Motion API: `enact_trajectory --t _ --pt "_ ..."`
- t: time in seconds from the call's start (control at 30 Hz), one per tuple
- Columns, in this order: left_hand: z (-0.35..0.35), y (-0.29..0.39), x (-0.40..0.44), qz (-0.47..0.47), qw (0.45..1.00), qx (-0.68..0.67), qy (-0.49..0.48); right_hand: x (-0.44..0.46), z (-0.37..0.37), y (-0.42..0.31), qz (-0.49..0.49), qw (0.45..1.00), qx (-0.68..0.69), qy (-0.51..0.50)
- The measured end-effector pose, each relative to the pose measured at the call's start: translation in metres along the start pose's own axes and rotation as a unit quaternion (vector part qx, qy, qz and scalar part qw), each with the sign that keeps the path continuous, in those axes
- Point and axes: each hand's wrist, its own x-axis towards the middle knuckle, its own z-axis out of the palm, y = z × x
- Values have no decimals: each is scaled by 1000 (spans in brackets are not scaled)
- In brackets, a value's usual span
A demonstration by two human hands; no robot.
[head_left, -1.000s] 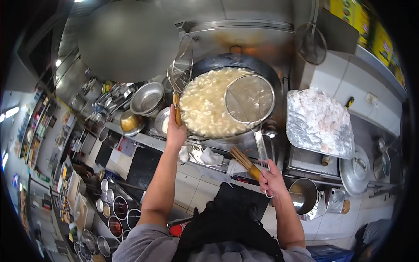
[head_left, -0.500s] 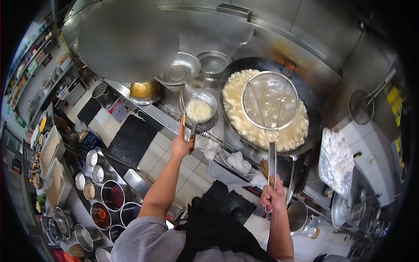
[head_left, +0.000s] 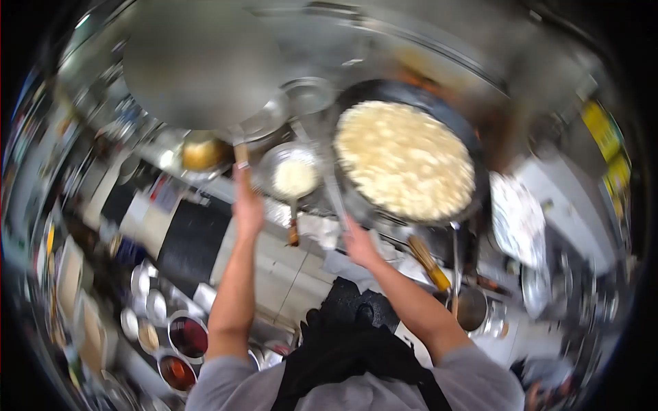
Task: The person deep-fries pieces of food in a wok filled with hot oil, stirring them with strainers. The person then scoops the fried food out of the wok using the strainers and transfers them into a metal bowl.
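My left hand (head_left: pixel 248 209) is closed around the wooden handle (head_left: pixel 241 154) of a tool whose far end is lost in blur. My right hand (head_left: pixel 360 243) grips the long metal handle (head_left: pixel 334 192) of the strainer, which runs up and left past the wok. The strainer's mesh head cannot be made out. Between the hands rests a perforated ladle (head_left: pixel 295 178) holding pale bits, its wooden grip pointing toward me. To the right, a large black wok (head_left: pixel 473 151) is full of pale frying pieces (head_left: pixel 404 161).
A brass-coloured pot (head_left: pixel 202 155) and metal bowls (head_left: pixel 308 96) stand behind the ladle. Right of the wok lies a foil-lined tray (head_left: pixel 517 219) of white floury stuff. A bamboo brush (head_left: pixel 428 264) lies in front. Sauce pots (head_left: pixel 188 335) stand lower left. A grey blur hides the upper left.
The strainer has swung left off the wok with my right hand, uncovering the frying pieces. My left hand has moved left and up, away from the perforated ladle. The view has shifted and blurred.
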Motion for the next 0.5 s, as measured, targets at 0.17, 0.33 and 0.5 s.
enact_trajectory --t 0.17,0.33,0.5 --pt "-32 6 -8 25 988 -150 -24 25 42 17 211 947 -166 -177" --pt "-60 66 -27 -122 943 -304 -59 0 9 -68 230 959 -92 -141" --pt "-51 97 -17 -108 926 -349 -90 20 -27 -69 32 995 68 65"
